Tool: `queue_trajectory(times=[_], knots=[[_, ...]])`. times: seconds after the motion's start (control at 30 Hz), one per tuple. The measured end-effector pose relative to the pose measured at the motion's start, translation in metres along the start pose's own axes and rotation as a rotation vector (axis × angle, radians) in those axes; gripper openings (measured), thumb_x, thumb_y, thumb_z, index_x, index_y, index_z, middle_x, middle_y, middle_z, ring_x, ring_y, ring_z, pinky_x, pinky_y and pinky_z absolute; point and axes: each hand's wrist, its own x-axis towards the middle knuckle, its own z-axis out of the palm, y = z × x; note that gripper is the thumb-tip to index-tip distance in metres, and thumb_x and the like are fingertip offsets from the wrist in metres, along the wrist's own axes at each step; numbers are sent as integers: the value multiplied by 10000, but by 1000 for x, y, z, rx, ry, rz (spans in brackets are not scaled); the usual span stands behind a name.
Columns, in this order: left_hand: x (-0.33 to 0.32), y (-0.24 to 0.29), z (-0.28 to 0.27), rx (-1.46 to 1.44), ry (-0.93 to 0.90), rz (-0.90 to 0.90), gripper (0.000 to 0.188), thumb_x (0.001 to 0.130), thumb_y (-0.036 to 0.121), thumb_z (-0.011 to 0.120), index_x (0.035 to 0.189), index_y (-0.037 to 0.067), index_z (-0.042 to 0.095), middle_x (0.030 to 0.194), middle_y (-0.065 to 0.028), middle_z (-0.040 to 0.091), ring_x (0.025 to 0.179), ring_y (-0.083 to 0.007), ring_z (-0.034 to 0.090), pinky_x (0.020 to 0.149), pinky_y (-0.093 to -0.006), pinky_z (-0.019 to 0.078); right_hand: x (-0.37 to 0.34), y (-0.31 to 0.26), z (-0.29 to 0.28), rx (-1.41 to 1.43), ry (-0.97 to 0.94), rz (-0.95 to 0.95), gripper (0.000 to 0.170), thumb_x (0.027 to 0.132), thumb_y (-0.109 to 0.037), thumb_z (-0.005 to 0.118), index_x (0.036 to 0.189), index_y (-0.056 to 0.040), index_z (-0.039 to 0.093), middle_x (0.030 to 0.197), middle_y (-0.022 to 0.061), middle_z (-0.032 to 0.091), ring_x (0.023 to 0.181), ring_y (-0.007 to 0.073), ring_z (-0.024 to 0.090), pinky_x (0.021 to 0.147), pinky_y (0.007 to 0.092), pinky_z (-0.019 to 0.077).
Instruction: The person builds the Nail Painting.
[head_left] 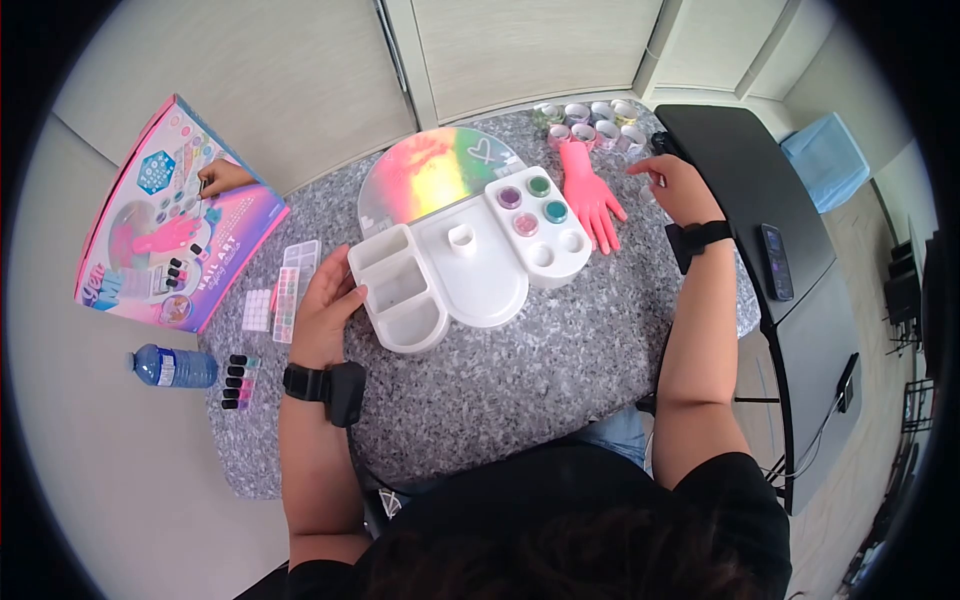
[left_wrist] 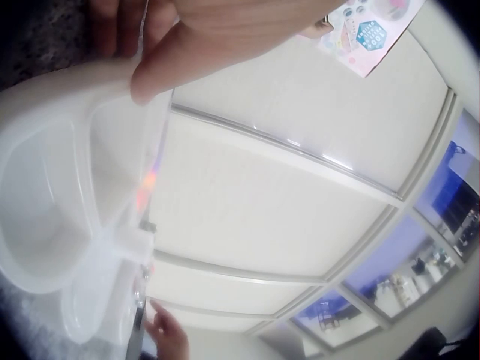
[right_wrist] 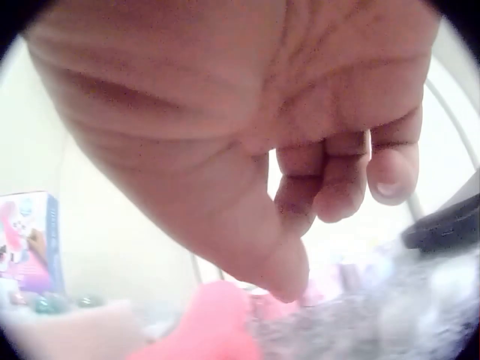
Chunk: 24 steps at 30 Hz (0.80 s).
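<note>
A white plastic nail-art tray (head_left: pixel 480 315) has a three-part bin on its left, a round middle with a short post, and a raised block holding glitter pots (head_left: pixel 511 197) on its right. Behind the post stands a shiny rainbow half-round panel (head_left: pixel 425 180). My left hand (head_left: pixel 327 300) grips the tray's left rim, thumb over the edge, as the left wrist view also shows. Right of the tray lies a pink practice hand (head_left: pixel 592 195). Above and beyond it, my right hand (head_left: pixel 682 188) is held in the air with loosely bent fingers and nothing between them.
Several tape-like rolls (head_left: pixel 590 125) sit at the back. Leftward are a nail art box (head_left: pixel 180 220), bead cases (head_left: pixel 290 295), nail polish bottles (head_left: pixel 238 383) and a water bottle (head_left: pixel 175 367). A black side table (head_left: pixel 735 165) with a remote (head_left: pixel 776 262) stands at right.
</note>
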Motion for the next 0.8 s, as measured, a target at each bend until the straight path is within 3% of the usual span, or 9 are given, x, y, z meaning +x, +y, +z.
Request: queue_trajectory(times=[0.07,0.17,0.4,0.5,0.6,0.67,0.7,0.77,0.8], knots=[[1,-1,-1,1,-4,2,718,1006,-20,666,1666,7,386,1660,-182,480,1545,-281,459,1276,-418,360,4,15,5,82,-32,216,328,871,-17,772,1178,-116,825,982,129,744,939,308,707,886,409,568],[3,-2,-2,3,-7,5,717,1006,-19,665,1666,6,387,1662,-182,476,1546,-282,457,1277,-417,359,2,20,3,16,-49,292,329,840,-87,834,1168,-116,828,1026,126,766,934,300,712,877,417,572],[2,0,-1,-6,-11,3,720,1007,-13,669,1668,9,383,1667,-183,469,1550,-284,448,1274,-422,363,4,40,14,-148,-35,239,407,776,-241,930,1147,-104,832,960,104,752,924,253,730,856,406,581],[3,-2,-3,-10,-25,-9,721,1008,-14,668,1669,12,382,1665,-185,472,1547,-287,451,1273,-426,365,-2,-11,-1,64,-82,280,406,769,-228,943,1127,-76,826,886,92,724,873,211,720,821,385,576],[4,-5,-4,-27,-1,14,714,988,-21,703,1645,27,427,1632,-174,511,1487,-281,506,1250,-424,406,-12,-54,-3,399,-203,90,390,769,-203,947,1112,-66,821,797,71,666,781,175,670,762,354,553],[5,-9,-6,-25,-3,22,712,989,-18,703,1644,26,427,1632,-174,511,1487,-283,506,1251,-426,405,-21,-86,1,616,-437,-27,362,771,-188,942,1095,-78,824,768,48,604,750,175,615,735,340,526],[6,-10,-7,-21,-7,30,711,991,-15,704,1644,26,428,1632,-174,511,1487,-285,506,1251,-427,404,-25,-96,4,617,-437,-26,362,771,-188,942,1095,-78,824,768,48,604,750,175,615,735,340,526],[5,-8,-6,-16,-3,26,711,991,-13,705,1644,25,427,1632,-175,511,1489,-285,505,1252,-428,403,-32,-110,9,329,-308,-344,351,772,-179,931,1094,-90,825,814,42,623,792,178,633,746,344,531],[4,-7,-6,-14,1,22,711,991,-11,706,1645,24,426,1633,-175,511,1490,-286,503,1253,-428,401,-33,-115,8,286,-345,-337,358,770,-178,928,1102,-97,823,904,56,688,842,194,658,766,362,545]])
